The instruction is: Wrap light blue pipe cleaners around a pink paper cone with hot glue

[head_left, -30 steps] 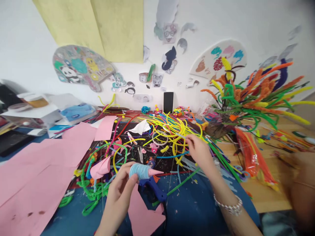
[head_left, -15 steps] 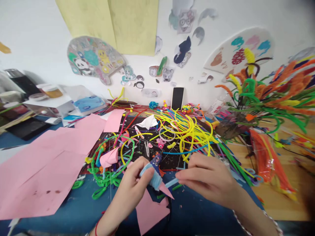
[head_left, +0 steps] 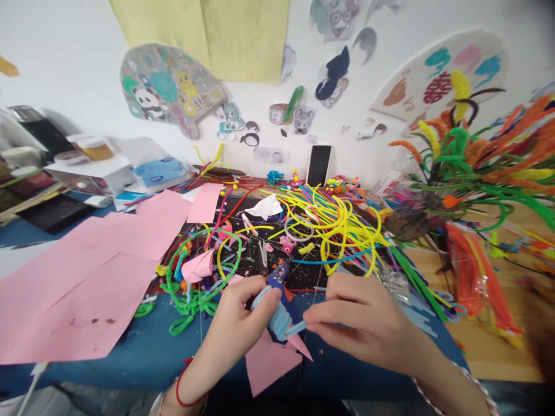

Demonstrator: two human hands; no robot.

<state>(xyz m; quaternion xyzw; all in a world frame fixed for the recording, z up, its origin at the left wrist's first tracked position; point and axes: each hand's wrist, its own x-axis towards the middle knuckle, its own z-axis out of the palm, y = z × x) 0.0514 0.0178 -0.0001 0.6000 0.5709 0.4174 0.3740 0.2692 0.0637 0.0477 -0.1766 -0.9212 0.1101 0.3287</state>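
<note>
White wall [head_left: 251,167] rises behind a cluttered bench [head_left: 342,370]. Pinched between the fingers of the left hand [head_left: 245,318] is a pink paper cone [head_left: 301,347] wound with light-blue pipe cleaner [head_left: 281,325], its bare tip aimed toward five o'clock. At the cone's three o'clock, the right hand [head_left: 362,318] grips the strand's end, fingers narrow. From the cone, a blue glue gun [head_left: 278,275] lies at twelve, yellow pipe cleaners [head_left: 337,209] at one, pink paper sheets [head_left: 82,277] between nine and ten.
</note>
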